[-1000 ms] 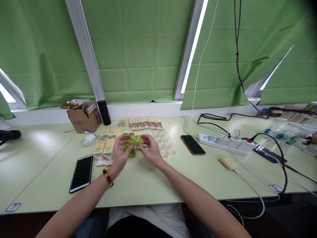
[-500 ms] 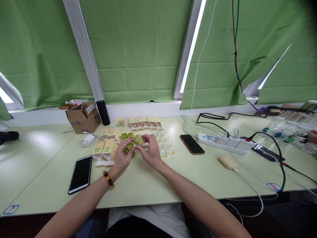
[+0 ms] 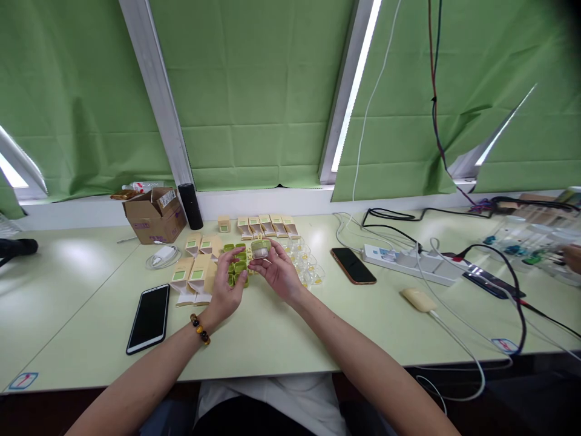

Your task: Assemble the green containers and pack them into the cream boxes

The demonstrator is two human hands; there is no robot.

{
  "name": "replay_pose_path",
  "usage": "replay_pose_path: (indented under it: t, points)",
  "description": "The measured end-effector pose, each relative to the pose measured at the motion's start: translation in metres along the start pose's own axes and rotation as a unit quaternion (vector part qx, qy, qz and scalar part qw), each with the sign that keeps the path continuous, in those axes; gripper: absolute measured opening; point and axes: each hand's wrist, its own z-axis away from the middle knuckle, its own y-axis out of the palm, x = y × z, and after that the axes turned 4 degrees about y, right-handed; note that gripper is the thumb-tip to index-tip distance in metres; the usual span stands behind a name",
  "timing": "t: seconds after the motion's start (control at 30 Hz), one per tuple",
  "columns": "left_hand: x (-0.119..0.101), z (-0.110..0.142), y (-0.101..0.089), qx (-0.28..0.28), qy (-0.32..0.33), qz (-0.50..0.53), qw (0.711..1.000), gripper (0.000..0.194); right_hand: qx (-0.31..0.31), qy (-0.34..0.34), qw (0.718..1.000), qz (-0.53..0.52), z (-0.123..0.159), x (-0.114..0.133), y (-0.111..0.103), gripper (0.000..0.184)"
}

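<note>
My right hand [image 3: 284, 275] pinches a small clear box with a green top [image 3: 260, 249], raised over the middle of the table. Apart from that box, my left hand [image 3: 228, 283] is open, thumb and fingers spread, with nothing visible between them. Beside and partly behind its fingertips are several small green square containers [image 3: 240, 266]. Clear plastic cups with yellow marks [image 3: 314, 272] stand in a group just right of my right hand. Cream cardboard boxes with green labels [image 3: 198, 275] stand left of my left hand, some with flaps spread.
A row of cream boxes [image 3: 267, 226] stands farther back. Phones lie left [image 3: 148, 319] and right [image 3: 353, 265] of my hands. A power strip [image 3: 411, 265] with cables crosses the right side. A brown carton [image 3: 155, 216] and black cylinder [image 3: 190, 206] stand back left.
My left hand has let go of the small box and drawn slightly left, its fingers opening. The box stays in my right hand, now turned so its clear side shows.
</note>
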Motion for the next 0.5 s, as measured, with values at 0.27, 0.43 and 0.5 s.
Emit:
replay_pose_path:
  t: [0.27, 0.43, 0.5]
  points:
    - [0.0024, 0.0001, -0.0011, 0.021, 0.003, -0.063, 0.998, 0.041, 0.054, 0.070, 0.992, -0.091, 0.0000, 0.0010, -0.0050, 0.031]
    - [0.0008, -0.0006, -0.0009, 0.026, 0.016, -0.102, 0.994, 0.042, 0.075, 0.085, 0.988, -0.104, -0.0001, -0.0004, -0.0053, 0.029]
    - [-0.0002, -0.0015, -0.0014, 0.029, 0.032, -0.124, 0.991, 0.044, 0.074, 0.088, 0.989, -0.096, -0.0005, -0.0015, -0.0052, 0.034]
